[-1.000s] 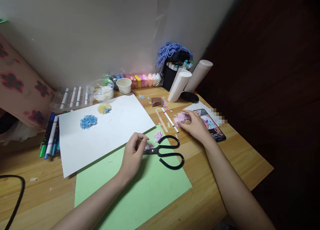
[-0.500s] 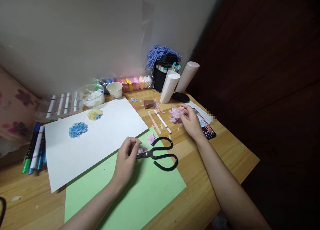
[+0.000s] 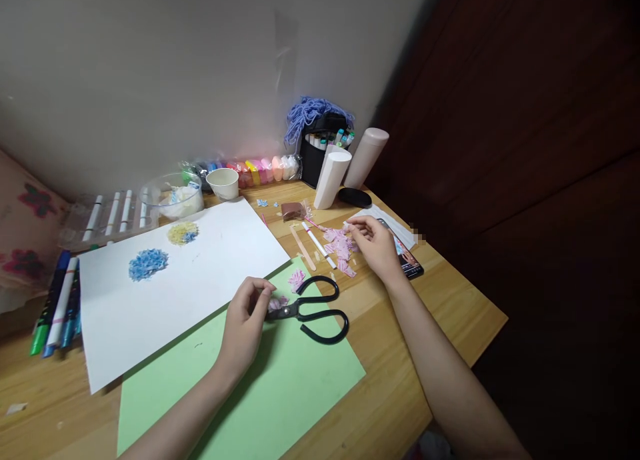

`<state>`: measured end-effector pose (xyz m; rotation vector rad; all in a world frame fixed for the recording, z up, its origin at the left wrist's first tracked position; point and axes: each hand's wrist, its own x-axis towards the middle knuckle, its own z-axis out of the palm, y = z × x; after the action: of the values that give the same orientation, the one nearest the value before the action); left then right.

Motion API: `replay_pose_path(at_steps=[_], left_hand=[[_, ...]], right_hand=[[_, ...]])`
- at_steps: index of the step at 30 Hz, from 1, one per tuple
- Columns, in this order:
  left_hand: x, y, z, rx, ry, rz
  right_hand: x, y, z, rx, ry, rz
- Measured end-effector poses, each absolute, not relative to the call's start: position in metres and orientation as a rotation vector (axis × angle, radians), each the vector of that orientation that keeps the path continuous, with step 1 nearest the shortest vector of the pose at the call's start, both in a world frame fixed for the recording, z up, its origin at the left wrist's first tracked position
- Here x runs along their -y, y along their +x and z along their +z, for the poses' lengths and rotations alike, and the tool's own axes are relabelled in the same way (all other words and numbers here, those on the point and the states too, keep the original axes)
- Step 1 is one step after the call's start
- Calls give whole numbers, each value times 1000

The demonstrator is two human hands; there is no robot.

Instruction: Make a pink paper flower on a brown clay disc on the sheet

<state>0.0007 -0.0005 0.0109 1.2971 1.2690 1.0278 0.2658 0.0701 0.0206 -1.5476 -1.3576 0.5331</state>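
Observation:
My left hand (image 3: 245,323) is over the green paper (image 3: 310,377), its fingers curled and the thumb near the index finger. Whatever is between them, if anything, is hidden. Beside its fingertips lie black-handled scissors (image 3: 305,309), blades partly behind the hand. A crumpled pink paper scrap (image 3: 297,280) rests above the scissors on the green sheet. Farther right, my right hand (image 3: 375,247) hovers with bent, slightly parted fingers at the edge of a loose spread of pink paper pieces (image 3: 340,244) on the table.
A white sheet (image 3: 215,253) bears blue (image 3: 149,265) and yellow (image 3: 183,233) paper clusters. A marker (image 3: 319,245) and wooden stick (image 3: 303,248) lie mid-table. A phone (image 3: 413,263) is right of my right hand. Behind stand a paper cup (image 3: 223,184), a plastic bowl (image 3: 175,207) and a black pen holder (image 3: 313,161).
My right hand has let go of the pink clump, which now lies spread in loose pieces on the table. My left hand stays by the scissors. The view has shifted slightly.

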Motion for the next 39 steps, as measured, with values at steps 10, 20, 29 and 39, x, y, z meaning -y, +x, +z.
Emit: replay_pose_path(at_steps=[10,20,29,39], left_hand=[[1,1,8,-1280,1338,1022],[0,0,9,-1270,1322,1005],[1,2,9,-1271,1295,1032],[1,3,6,-1273,1307,1001]], right_hand=[[-64,269,23,1477,-1682,1022],[-63,269,24,1488,-1651,993],[-43,222,22,1923,-1406,855],[-38,195,9,2235,-1268,569]])
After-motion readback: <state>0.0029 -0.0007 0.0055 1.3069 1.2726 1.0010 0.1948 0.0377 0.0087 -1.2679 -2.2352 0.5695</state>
